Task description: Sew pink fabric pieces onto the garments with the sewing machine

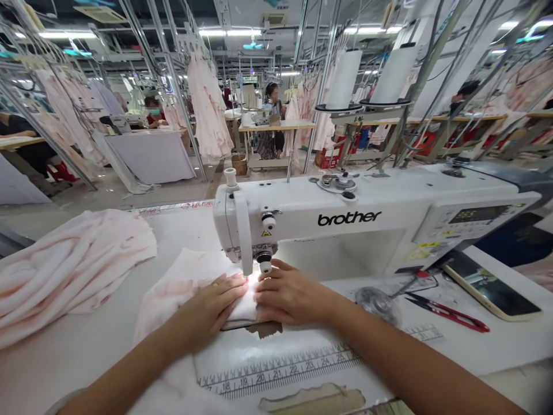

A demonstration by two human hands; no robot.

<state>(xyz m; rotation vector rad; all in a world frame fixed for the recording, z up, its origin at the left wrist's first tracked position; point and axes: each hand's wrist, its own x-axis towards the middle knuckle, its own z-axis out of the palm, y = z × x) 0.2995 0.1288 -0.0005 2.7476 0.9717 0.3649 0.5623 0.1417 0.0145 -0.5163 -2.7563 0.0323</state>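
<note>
Pale pink fabric (190, 271) lies on the white machine table, partly under the needle area of a white sewing machine (302, 207). My left hand (216, 302) rests flat on this fabric, left of the lit needle area, fingers stretched toward it. On the right side of the needle, my right hand (291, 291) lies over the fabric's edge with its fingers extended and slightly bent. Both hands press from above, close to the presser foot. The needle and foot are mostly hidden by glare and fingers.
More pale pink fabric (99, 259) is heaped at left. Red thread snips (453, 314), a smartphone (496, 285) and a clear round object (378, 305) lie at right. A printed ruler (280, 372) runs along the front. Thread cones (343, 78) stand behind. People work at tables beyond.
</note>
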